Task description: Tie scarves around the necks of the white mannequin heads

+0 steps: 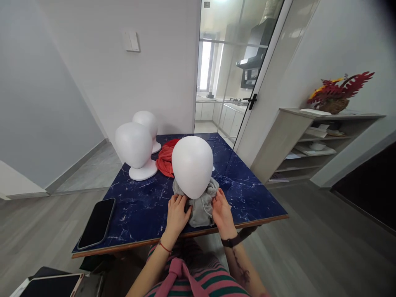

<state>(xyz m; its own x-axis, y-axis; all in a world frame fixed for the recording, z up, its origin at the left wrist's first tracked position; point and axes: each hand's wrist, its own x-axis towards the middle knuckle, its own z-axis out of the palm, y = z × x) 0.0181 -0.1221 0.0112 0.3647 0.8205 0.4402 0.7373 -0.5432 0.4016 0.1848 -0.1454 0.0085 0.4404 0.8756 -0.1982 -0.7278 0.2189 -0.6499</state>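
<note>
A white foam mannequin head [192, 165] stands near the front middle of the table, with a grey cloth hood [201, 211] bunched around its neck and a thin drawstring showing on it. My left hand [177, 213] grips the hood's left side, thumb against the fabric. At the right edge of the fabric, my right hand [222, 210] has its palm turned partly up and its fingertips closed on the cloth. The head hides the hood's back part. Behind the head on its left lies a red cloth [166, 159], partly covered from view.
Two more foam heads, a nearer one [134, 145] and a farther one [146, 123], stand at the back left of the blue marbled table [140, 214]. A phone [97, 222] lies by the left edge. Beyond are a glass door [229, 62] and a shelf unit [278, 140].
</note>
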